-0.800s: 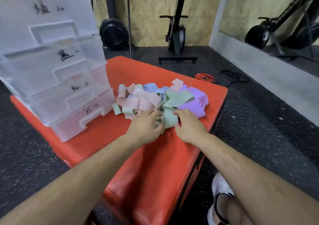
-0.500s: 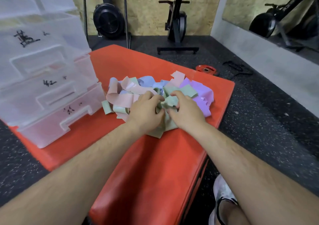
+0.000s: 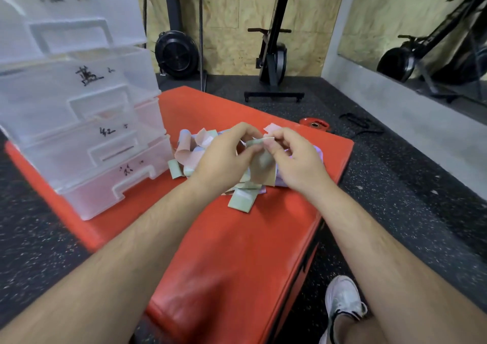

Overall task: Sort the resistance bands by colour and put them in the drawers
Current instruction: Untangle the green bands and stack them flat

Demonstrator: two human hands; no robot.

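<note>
— What is at the left of the frame?
— A clear stack of drawers [image 3: 87, 143] with handwritten black labels, standing on the red tabletop [image 3: 224, 251].
— And in the middle?
— The pile of bands [image 3: 188, 151], pink, green and purple, lies just beside the drawers. Above it the left hand [image 3: 224, 156] and right hand [image 3: 297, 161] are close together, both pinching one green band [image 3: 261, 163].
— Lower right?
— A white shoe [image 3: 342, 301] on the floor.
</note>
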